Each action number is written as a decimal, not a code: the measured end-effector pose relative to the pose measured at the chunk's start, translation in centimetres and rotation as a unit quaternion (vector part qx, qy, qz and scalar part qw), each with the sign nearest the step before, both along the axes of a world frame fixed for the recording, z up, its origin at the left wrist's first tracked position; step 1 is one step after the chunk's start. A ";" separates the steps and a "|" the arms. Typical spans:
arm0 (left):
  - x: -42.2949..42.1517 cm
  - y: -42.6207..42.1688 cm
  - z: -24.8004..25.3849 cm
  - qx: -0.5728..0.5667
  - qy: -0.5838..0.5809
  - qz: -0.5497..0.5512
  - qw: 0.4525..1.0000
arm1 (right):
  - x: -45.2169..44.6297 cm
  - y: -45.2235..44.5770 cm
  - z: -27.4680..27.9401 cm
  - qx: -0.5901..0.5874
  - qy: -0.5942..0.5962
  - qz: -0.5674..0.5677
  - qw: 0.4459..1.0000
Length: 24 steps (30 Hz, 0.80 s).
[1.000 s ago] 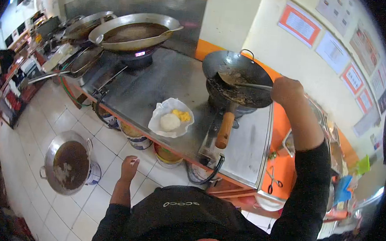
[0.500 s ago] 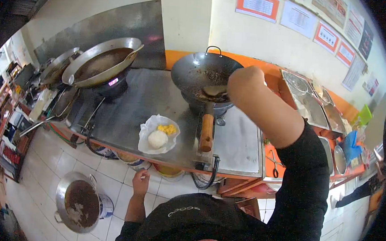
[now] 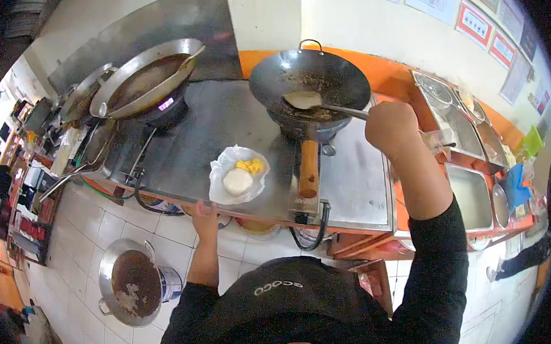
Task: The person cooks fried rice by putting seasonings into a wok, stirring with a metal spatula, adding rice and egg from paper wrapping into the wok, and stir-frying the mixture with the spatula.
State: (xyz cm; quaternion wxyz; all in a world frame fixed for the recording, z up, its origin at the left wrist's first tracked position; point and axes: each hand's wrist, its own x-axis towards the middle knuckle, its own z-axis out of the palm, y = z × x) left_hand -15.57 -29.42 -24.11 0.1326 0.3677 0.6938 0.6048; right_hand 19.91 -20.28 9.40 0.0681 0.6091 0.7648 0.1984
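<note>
My right hand (image 3: 391,130) is closed around the handle of a wok spatula (image 3: 304,100), whose blade rests in the black wok (image 3: 266,75). Dark bits of food and a brownish residue lie in the bottom of the wok. My left hand (image 3: 204,217) is at the front edge of the counter (image 3: 183,127), slightly blurred, with fingers apart and nothing seen in them. Just above it, a sheet of white paper (image 3: 218,192) carries a mound of white rice (image 3: 238,181) and some yellow, egg-like food (image 3: 251,165). The wok's wooden handle (image 3: 309,171) points toward me.
At the left, a large pan of dark oil (image 3: 147,86) sits on a burner. On the floor, another pan (image 3: 108,269) of dark contents stands by a can (image 3: 170,284). Steel trays (image 3: 472,195) line the right side. Another person's leg (image 3: 525,256) shows at far right.
My right hand has moved right and down, and the spatula's blade now lies flatter, further left in the wok. My left hand has risen to the counter edge. The view has shifted.
</note>
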 end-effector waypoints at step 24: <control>-0.6 11.5 -0.9 -0.212 -0.199 -0.162 0.943 | 4.5 -17.0 -21.9 -0.082 0.534 0.289 0.790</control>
